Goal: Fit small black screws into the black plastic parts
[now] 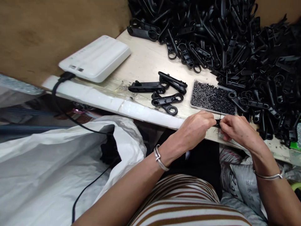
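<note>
My left hand point(197, 128) and my right hand point(235, 128) meet at the front edge of the worktable, fingers closed on a small black plastic part point(218, 123). Most of that part is hidden by the fingers, so its full shape does not show. Just beyond them lies a shallow clear tray point(193, 99) filled with tiny black and dark metallic pieces. To the left of the tray rest several black plastic arms with ring ends point(167, 99), lying loosely together on the tabletop.
A big heap of black plastic arms point(211, 37) covers the back and right of the table. At left stands a white box-shaped device point(96, 59) with a black cable point(56, 94) hanging down. An open white sack point(58, 175) sits below the table's left front edge.
</note>
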Demonstrator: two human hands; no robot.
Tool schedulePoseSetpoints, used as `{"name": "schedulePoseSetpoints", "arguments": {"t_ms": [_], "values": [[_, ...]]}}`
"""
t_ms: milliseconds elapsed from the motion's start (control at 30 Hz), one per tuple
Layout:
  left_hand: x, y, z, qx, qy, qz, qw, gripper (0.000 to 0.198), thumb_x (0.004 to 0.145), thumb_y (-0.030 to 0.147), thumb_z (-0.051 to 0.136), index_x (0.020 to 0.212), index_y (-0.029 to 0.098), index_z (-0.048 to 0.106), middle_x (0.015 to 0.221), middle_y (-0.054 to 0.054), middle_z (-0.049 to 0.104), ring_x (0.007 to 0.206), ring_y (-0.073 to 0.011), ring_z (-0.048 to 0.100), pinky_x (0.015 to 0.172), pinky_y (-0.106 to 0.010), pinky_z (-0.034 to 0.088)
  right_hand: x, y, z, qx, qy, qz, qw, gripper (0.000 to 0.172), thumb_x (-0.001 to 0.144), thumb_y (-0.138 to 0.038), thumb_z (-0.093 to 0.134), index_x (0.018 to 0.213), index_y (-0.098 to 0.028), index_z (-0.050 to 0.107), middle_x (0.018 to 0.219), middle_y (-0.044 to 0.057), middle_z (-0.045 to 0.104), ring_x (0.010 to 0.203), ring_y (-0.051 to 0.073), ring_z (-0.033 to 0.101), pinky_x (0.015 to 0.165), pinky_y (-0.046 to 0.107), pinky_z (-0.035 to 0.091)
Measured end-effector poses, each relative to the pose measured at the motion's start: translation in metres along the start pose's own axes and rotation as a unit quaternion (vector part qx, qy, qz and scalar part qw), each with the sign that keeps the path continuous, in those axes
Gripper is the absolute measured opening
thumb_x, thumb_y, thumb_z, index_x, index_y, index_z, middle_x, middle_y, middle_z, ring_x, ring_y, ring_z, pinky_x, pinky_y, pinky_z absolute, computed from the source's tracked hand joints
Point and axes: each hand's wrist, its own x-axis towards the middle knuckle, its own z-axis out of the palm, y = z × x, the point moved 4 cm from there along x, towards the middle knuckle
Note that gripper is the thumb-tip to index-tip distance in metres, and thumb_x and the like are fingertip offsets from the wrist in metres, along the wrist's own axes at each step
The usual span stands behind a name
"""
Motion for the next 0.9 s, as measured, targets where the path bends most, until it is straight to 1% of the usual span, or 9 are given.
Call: {"name": "schedulePoseSetpoints", "arguments": {"t_ms": [100,233,300,367,500,633,800,867,900], "values": [[-0.001,0.000,-0.001,-0.009,-0.011,0.000,1.000,0.027,0.091,0.004,0.040,0.091,0.013,0.066,0.094,-0.006,0.062,0.091,-0.0180,0.056,0.080,-0.030,0.048,-0.002,-0.014,0.003,-0.100,-0.002,-0.017,0.995,0.022,0.085,-0.010,0.045,0.067,-0.019,0.054,0.056,0.001,0.063,0.052,0.014,0.057,0.053,0.024,0.034],[-0.004,-0.001,-0.002,-0.034,-0.012,0.015,0.999,0.027,0.095,0.010,0.039,0.091,0.013,0.065,0.096,-0.006,0.059,0.091,-0.0173,0.053,0.081,-0.030,0.047,-0.011,-0.044,0.016,-0.282,0.058,0.042,0.957,0.021,0.082,0.002,0.044,0.088,-0.010,0.061,0.070,0.013,0.066,0.060,0.021,0.063,0.051,0.026,0.032],[-0.004,-0.002,-0.001,-0.035,-0.022,0.018,0.999,0.026,0.095,0.012,0.040,0.089,0.013,0.065,0.096,-0.006,0.059,0.092,-0.0171,0.053,0.081,-0.029,0.046,-0.013,-0.051,0.020,-0.305,0.071,0.059,0.948,0.023,0.082,0.003,0.043,0.091,-0.009,0.060,0.071,0.015,0.066,0.061,0.022,0.064,0.051,0.027,0.031],[-0.004,-0.002,0.000,-0.026,-0.030,0.023,0.999,0.025,0.095,0.012,0.040,0.091,0.013,0.064,0.097,-0.005,0.057,0.093,-0.0173,0.052,0.081,-0.029,0.046,-0.012,-0.047,0.021,-0.299,0.065,0.035,0.951,0.023,0.083,0.002,0.042,0.092,-0.009,0.060,0.070,0.014,0.066,0.060,0.022,0.063,0.050,0.028,0.029],[-0.005,0.000,0.002,0.018,-0.036,0.028,0.999,0.027,0.093,0.008,0.039,0.102,0.017,0.064,0.105,-0.005,0.056,0.097,-0.0188,0.051,0.082,-0.030,0.046,-0.005,-0.016,0.015,-0.193,0.059,-0.042,0.979,0.017,0.085,-0.005,0.044,0.080,-0.014,0.057,0.061,0.007,0.061,0.053,0.017,0.056,0.051,0.028,0.028],[-0.006,0.001,0.003,0.050,-0.050,0.041,0.997,0.029,0.092,0.007,0.040,0.108,0.018,0.062,0.110,-0.006,0.054,0.101,-0.0195,0.050,0.088,-0.032,0.046,0.003,0.005,0.009,-0.035,0.041,-0.060,0.997,0.018,0.081,-0.010,0.046,0.067,-0.018,0.052,0.050,-0.002,0.055,0.046,0.011,0.048,0.050,0.024,0.030],[-0.010,0.000,0.002,0.076,-0.061,0.066,0.993,0.042,0.085,-0.002,0.039,0.118,0.018,0.055,0.120,-0.009,0.050,0.111,-0.0194,0.049,0.097,-0.034,0.044,0.009,0.010,0.004,0.112,-0.051,-0.050,0.991,0.024,0.082,-0.017,0.044,0.060,-0.019,0.055,0.046,-0.003,0.058,0.045,0.010,0.055,0.051,0.021,0.037],[-0.010,0.000,0.002,0.084,-0.069,0.067,0.992,0.042,0.085,-0.002,0.040,0.119,0.018,0.055,0.121,-0.010,0.050,0.114,-0.0202,0.049,0.097,-0.036,0.044,0.008,0.014,0.003,0.157,-0.059,-0.054,0.984,0.024,0.084,-0.020,0.046,0.062,-0.018,0.057,0.047,-0.003,0.060,0.046,0.010,0.058,0.053,0.020,0.041],[-0.010,-0.001,0.002,0.086,-0.074,0.067,0.991,0.041,0.085,-0.001,0.040,0.119,0.018,0.055,0.121,-0.010,0.050,0.114,-0.0207,0.049,0.097,-0.036,0.044,0.007,0.018,0.003,0.184,-0.044,-0.053,0.981,0.023,0.084,-0.022,0.048,0.064,-0.018,0.058,0.048,-0.003,0.061,0.047,0.010,0.059,0.053,0.019,0.042]]}}
